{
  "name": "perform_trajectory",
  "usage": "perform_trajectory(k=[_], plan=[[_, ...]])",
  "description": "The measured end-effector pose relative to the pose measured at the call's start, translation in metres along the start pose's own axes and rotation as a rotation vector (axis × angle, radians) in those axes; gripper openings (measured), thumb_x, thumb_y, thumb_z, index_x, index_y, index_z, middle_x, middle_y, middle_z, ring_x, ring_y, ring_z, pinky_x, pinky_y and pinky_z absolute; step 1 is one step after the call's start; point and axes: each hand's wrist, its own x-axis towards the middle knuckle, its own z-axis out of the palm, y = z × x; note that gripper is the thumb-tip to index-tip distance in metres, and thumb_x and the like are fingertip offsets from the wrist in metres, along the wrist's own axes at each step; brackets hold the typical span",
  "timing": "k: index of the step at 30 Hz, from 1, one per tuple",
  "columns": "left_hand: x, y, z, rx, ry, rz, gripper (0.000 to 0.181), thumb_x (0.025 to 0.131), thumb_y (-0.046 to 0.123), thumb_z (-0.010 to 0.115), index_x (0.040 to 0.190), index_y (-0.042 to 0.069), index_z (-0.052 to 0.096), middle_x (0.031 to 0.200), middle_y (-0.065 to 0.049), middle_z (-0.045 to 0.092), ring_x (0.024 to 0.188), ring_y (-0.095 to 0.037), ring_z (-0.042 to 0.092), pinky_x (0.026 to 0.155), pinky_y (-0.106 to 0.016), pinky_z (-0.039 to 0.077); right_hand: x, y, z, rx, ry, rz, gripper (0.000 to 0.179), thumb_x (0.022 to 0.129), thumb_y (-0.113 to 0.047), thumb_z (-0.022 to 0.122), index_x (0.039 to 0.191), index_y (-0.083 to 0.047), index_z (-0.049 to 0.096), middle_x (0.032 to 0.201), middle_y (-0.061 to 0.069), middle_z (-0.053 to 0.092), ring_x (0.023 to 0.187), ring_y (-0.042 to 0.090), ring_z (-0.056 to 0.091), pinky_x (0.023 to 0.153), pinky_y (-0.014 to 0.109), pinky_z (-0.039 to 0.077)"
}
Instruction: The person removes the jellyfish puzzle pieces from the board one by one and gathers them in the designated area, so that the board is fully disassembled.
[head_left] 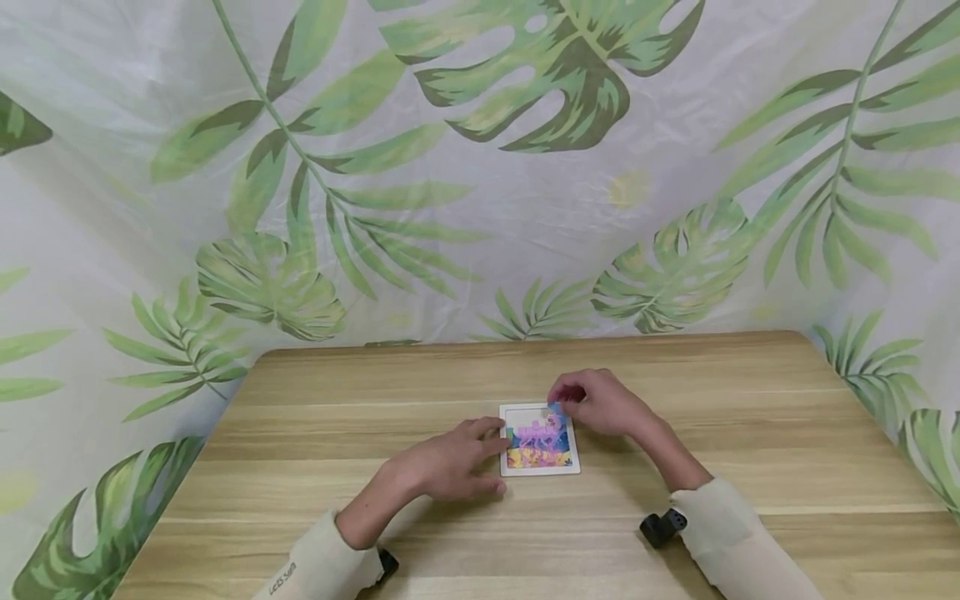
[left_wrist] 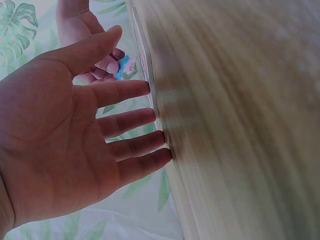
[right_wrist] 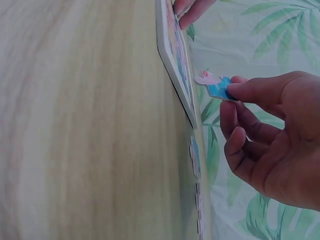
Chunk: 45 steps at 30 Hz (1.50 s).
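Observation:
A square jigsaw puzzle tray (head_left: 542,472) with a white border lies on the table. Pink, blue and yellow puzzle pieces (head_left: 538,457) fill its lower part, while bare pale board shows near the top. My left hand (head_left: 459,460) rests at the tray's left side, fingers spread and fairly straight, with fingertips on the tray and table. Between thumb and fingers, my right hand (head_left: 606,403) pinches a blue and pink puzzle piece (right_wrist: 219,90) above the tray's upper right corner. In the right wrist view that piece is held clear of the tray.
Loose puzzle pieces (right_wrist: 195,157) lie on the wooden table (head_left: 337,400) beyond the tray in the right wrist view, seen nearly edge-on. A leaf-patterned curtain (head_left: 480,208) hangs behind the table's back edge. Black wrist devices (head_left: 663,528) sit at both sleeves.

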Motion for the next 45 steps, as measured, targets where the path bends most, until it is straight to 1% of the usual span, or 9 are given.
perform_trajectory(k=[2, 6, 7, 9, 16, 24, 29, 38, 45], plan=[[0.001, -0.001, 0.001, -0.006, -0.003, -0.001, 0.069, 0.106, 0.05, 0.065, 0.163, 0.016, 0.048, 0.177, -0.009, 0.03, 0.164, -0.032, 0.029, 0.126, -0.052, 0.04, -0.002, 0.002, -0.002, 0.012, 0.009, 0.003, 0.015, 0.1, -0.003, 0.069, 0.103, -0.013, 0.079, 0.094, -0.001, 0.075, 0.086, 0.012, 0.063, 0.078, 0.029, 0.053], [0.0, 0.0, 0.001, 0.004, 0.0, -0.003, 0.069, 0.106, 0.051, 0.064, 0.163, 0.016, 0.048, 0.177, -0.009, 0.029, 0.164, -0.032, 0.029, 0.127, -0.052, 0.04, -0.008, 0.006, -0.007, 0.069, 0.019, 0.023, 0.014, 0.101, -0.003, 0.067, 0.104, -0.01, 0.079, 0.094, 0.004, 0.075, 0.082, 0.015, 0.064, 0.069, 0.028, 0.055], [-0.005, 0.01, -0.007, -0.014, -0.017, -0.027, 0.066, 0.106, 0.047, 0.066, 0.162, 0.015, 0.05, 0.176, -0.009, 0.032, 0.163, -0.033, 0.031, 0.126, -0.054, 0.041, -0.01, 0.007, -0.008, 0.081, 0.02, 0.027, 0.015, 0.101, -0.002, 0.066, 0.105, -0.01, 0.079, 0.093, 0.005, 0.075, 0.081, 0.016, 0.064, 0.067, 0.027, 0.054], [-0.006, 0.011, -0.007, -0.006, -0.013, -0.023, 0.066, 0.106, 0.047, 0.066, 0.162, 0.015, 0.05, 0.176, -0.009, 0.032, 0.163, -0.033, 0.031, 0.126, -0.054, 0.041, -0.013, 0.011, -0.011, 0.103, 0.021, 0.03, 0.015, 0.101, -0.002, 0.066, 0.105, -0.008, 0.078, 0.092, 0.007, 0.074, 0.079, 0.017, 0.064, 0.065, 0.026, 0.054], [-0.007, 0.011, -0.006, -0.017, -0.017, -0.027, 0.065, 0.107, 0.046, 0.066, 0.163, 0.016, 0.049, 0.177, -0.009, 0.03, 0.163, -0.033, 0.03, 0.125, -0.055, 0.041, -0.025, 0.027, -0.023, 0.059, 0.046, 0.033, 0.014, 0.099, -0.003, 0.068, 0.104, -0.01, 0.079, 0.094, 0.003, 0.076, 0.087, 0.014, 0.063, 0.076, 0.026, 0.053], [-0.006, 0.01, -0.005, -0.003, -0.016, -0.013, 0.065, 0.107, 0.046, 0.065, 0.162, 0.015, 0.049, 0.176, -0.01, 0.031, 0.163, -0.033, 0.03, 0.125, -0.054, 0.041, -0.039, 0.043, -0.039, 0.051, 0.065, 0.074, 0.015, 0.099, -0.003, 0.067, 0.104, -0.01, 0.079, 0.096, 0.003, 0.074, 0.088, 0.017, 0.061, 0.076, 0.026, 0.052], [-0.007, 0.01, -0.006, -0.003, -0.014, -0.021, 0.066, 0.107, 0.047, 0.065, 0.163, 0.016, 0.049, 0.176, -0.009, 0.031, 0.163, -0.033, 0.03, 0.125, -0.054, 0.041, -0.049, 0.05, -0.048, 0.035, 0.07, 0.096, 0.014, 0.099, -0.003, 0.067, 0.104, -0.01, 0.078, 0.096, 0.003, 0.073, 0.087, 0.018, 0.059, 0.075, 0.026, 0.051], [-0.006, 0.009, -0.005, 0.0, -0.014, -0.034, 0.066, 0.106, 0.048, 0.066, 0.163, 0.017, 0.049, 0.176, -0.008, 0.032, 0.163, -0.032, 0.03, 0.127, -0.053, 0.04, -0.066, 0.063, -0.062, 0.045, 0.057, 0.136, 0.012, 0.102, -0.008, 0.067, 0.107, -0.009, 0.078, 0.099, 0.004, 0.073, 0.088, 0.015, 0.058, 0.075, 0.025, 0.05], [-0.006, 0.01, -0.006, 0.007, -0.014, -0.037, 0.066, 0.106, 0.049, 0.065, 0.163, 0.018, 0.049, 0.176, -0.008, 0.032, 0.163, -0.032, 0.031, 0.127, -0.053, 0.04, -0.072, 0.07, -0.069, 0.041, 0.036, 0.138, 0.012, 0.102, -0.006, 0.067, 0.109, -0.008, 0.077, 0.098, 0.004, 0.072, 0.086, 0.013, 0.057, 0.073, 0.024, 0.049]])
